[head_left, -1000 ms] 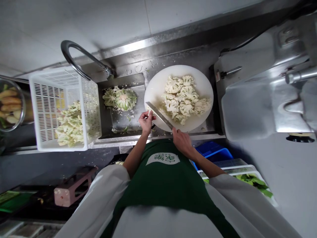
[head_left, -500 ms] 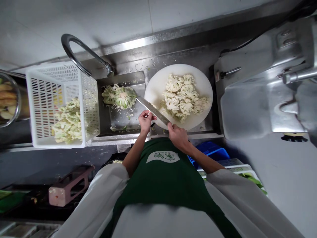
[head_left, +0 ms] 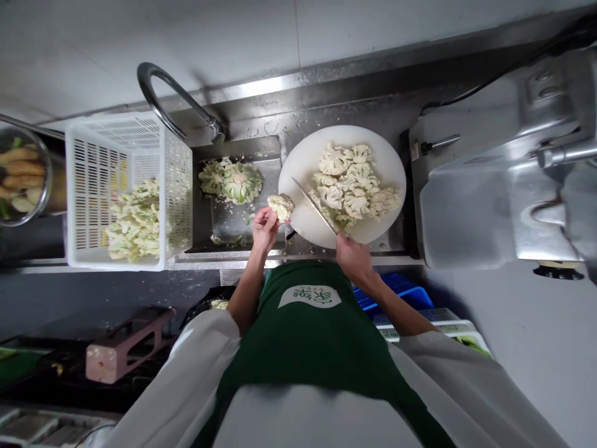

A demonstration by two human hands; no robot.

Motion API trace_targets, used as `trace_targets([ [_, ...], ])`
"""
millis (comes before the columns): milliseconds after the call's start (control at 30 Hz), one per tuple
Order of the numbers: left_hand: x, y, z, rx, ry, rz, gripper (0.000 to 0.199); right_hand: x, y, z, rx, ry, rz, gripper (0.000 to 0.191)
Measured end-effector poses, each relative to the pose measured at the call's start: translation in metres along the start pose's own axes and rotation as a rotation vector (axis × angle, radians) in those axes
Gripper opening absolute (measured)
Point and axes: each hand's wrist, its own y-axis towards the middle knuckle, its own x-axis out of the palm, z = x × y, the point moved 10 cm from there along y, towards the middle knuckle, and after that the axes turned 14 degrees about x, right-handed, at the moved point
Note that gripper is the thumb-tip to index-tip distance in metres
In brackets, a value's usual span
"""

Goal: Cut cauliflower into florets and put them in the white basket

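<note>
My left hand (head_left: 265, 229) is closed on a cauliflower floret (head_left: 281, 206), held up by the left edge of the round white cutting board (head_left: 298, 165). In my right hand (head_left: 353, 256) is the handle of a kitchen knife (head_left: 316, 206), its blade slanting up and left over the board. Several cut cauliflower pieces (head_left: 347, 177) lie in a pile on the board, just right of the blade. More cauliflower (head_left: 239, 183), with green leaves, sits in the sink (head_left: 268, 149) beyond my left hand.
A white plastic basket (head_left: 164, 186) with cauliflower pieces stands at the sink's left side. The curved faucet (head_left: 181, 96) arches over its corner. A steel machine (head_left: 466, 211) is right of the board. Far left is a round container (head_left: 44, 180) of vegetables.
My left hand has moved slightly left, and the floret it holds now shows clear of the blade. The knife has swung away to the right, over the board.
</note>
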Motion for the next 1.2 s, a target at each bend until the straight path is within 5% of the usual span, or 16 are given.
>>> trace_targets([
  [300, 0.000, 0.000, -0.017, -0.065, 0.100, -0.032, 0.046, -0.028, -0.026, -0.027, -0.210, 0.093, 0.137, 0.047],
  [733, 0.006, -0.019, -0.019, -0.187, -0.059, -0.043, 0.037, -0.011, -0.024, -0.038, -0.215, -0.023, 0.182, 0.048],
  [967, -0.005, -0.014, 0.016, -0.205, -0.169, 0.086, 0.020, 0.006, -0.015, -0.024, -0.069, -0.060, 0.054, 0.051],
  [1200, 0.001, -0.022, -0.006, -0.337, -0.210, 0.177, 0.032, -0.021, -0.037, -0.042, -0.162, 0.036, 0.202, 0.057],
])
